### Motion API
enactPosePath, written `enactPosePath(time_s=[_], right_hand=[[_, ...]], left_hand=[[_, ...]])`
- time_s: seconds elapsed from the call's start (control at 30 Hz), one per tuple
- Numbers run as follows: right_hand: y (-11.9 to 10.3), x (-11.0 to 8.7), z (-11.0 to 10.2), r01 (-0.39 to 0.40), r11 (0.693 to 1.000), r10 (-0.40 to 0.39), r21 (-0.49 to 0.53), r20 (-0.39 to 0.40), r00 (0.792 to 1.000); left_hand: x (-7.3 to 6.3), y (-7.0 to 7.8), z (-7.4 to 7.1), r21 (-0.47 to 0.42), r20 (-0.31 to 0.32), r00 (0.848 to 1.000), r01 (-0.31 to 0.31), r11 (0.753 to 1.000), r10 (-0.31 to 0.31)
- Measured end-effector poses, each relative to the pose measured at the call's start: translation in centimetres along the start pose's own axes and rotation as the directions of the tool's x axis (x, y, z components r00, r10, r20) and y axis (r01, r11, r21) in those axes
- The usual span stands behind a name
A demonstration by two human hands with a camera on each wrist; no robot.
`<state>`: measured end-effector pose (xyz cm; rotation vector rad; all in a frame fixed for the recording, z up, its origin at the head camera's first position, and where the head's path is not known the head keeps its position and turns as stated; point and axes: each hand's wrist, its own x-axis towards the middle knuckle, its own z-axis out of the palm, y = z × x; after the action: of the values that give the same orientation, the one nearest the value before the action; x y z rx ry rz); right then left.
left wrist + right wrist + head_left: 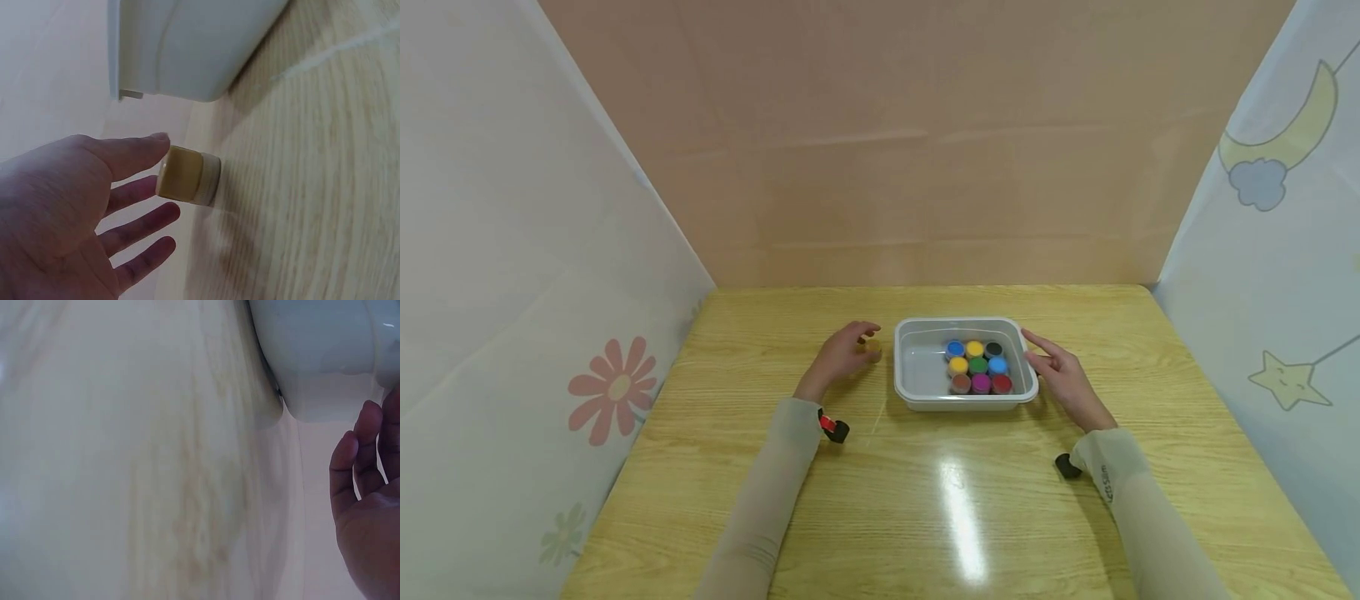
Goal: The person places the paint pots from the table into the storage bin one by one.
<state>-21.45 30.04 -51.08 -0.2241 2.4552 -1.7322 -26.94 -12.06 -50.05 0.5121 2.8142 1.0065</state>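
My left hand (844, 354) is at a small jar (181, 174) of ochre paint on the table, left of a white plastic tray (925, 403). In the left wrist view its thumb tip is at the jar's upper edge, the index fingertip lies close beside the jar, and the other fingers are spread apart. At the tray's right end is my right hand (1066, 382), fingers extended to the rim and thumb lower along the side. Inside the tray, small paint jars (977, 366) stand in rows toward the right: blue, yellow, black, green, brown, purple and red.
The wooden table (880, 500) extends in front of the tray, with a bright light reflection on it. A tan panel (925, 200) stands behind the table. White sheets with printed flowers (617, 387) and a star (1290, 381) flank it.
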Motion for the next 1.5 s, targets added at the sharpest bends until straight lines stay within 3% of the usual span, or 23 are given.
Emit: enactPosePath(time_s=[0.3,0.83,1.03,1.3,1.5], right_hand=[[0.1,0.0,0.0,0.008,1.0,-0.008,0.015,0.006,1.0],[0.1,0.0,-0.1,0.005,1.0,-0.005,-0.004,0.001,1.0],[-0.1,0.0,-0.1,0.004,1.0,-0.004,-0.026,-0.007,1.0],[0.0,0.1,-0.2,-0.002,1.0,0.002,-0.03,-0.008,1.0],[-0.1,0.1,-0.1,-0.008,0.999,0.008,-0.032,-0.008,1.0]], left_hand=[[0.2,0.0,0.6,0.079,0.035,0.999,-0.015,0.997,0.012],[0.3,0.3,0.9,0.061,0.005,1.0,-0.011,0.998,0.011],[-0.2,1.2,-0.4,0.051,-0.035,0.999,-0.008,0.999,0.01],[-1.0,2.5,-2.2,0.005,-0.106,0.989,-0.099,0.995,0.099],[-1.3,3.7,-2.7,-0.061,-0.139,0.979,-0.159,0.985,0.149]])
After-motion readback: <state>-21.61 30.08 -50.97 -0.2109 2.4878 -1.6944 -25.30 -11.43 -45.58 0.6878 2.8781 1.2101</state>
